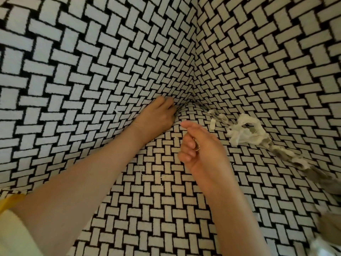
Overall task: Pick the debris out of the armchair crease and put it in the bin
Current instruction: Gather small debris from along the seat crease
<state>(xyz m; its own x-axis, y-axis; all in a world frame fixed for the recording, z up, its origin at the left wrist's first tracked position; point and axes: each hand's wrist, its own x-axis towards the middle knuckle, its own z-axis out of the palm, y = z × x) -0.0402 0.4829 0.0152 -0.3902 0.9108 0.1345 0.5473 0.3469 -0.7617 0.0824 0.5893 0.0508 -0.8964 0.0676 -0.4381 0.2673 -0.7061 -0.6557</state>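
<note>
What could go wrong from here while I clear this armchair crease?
The left hand, fingers dug into the corner crease, may push debris deeper. The small scrap pinched in the right hand could slip onto the seat. The torn white tissue along the seat's right edge looks frail and may shred when pulled.

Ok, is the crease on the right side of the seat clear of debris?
No, torn white scraps lie along it, beside the right hand.
</note>
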